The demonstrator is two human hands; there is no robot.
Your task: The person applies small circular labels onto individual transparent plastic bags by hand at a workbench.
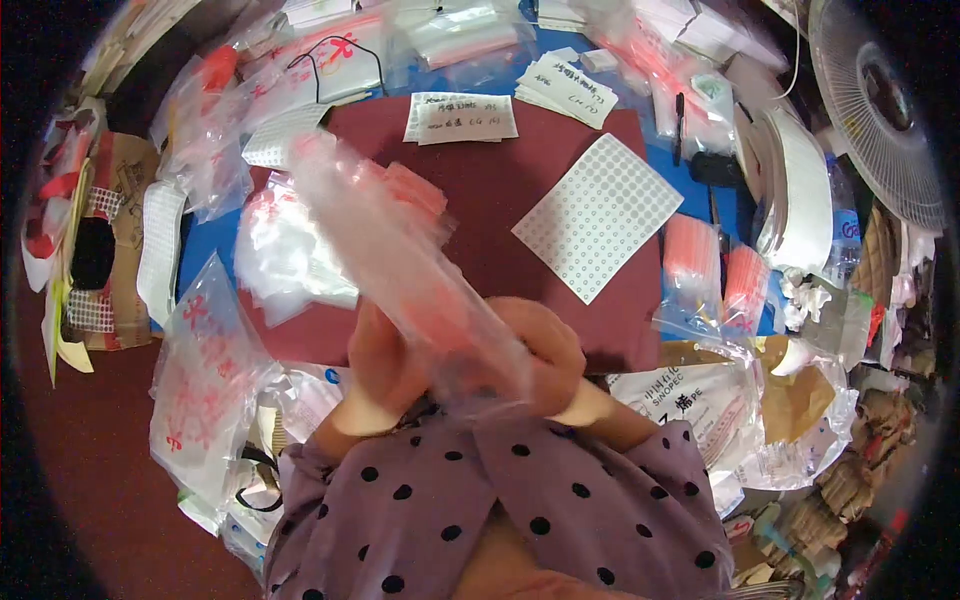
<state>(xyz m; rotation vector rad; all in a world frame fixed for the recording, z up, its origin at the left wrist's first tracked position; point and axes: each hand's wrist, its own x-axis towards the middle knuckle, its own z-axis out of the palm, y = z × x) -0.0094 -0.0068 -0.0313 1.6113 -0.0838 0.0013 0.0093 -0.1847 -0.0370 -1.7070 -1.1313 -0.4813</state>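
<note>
Packet of clear plastic point(400, 250) slants lengthwise forward-left above the worktop point(480, 205); the right hand point(545, 355) grips its near end, the left hand point(376, 345) partly behind it, hold unclear.

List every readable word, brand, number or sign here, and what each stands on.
"SINOPEC": white sack.
"PE": same sack.
Handwritten slips: too small and blurred to read reliably.
Red-marked bag: marks unclear.
Bottle label: too small.
Held plastic bag: blurred, nothing readable.
</note>
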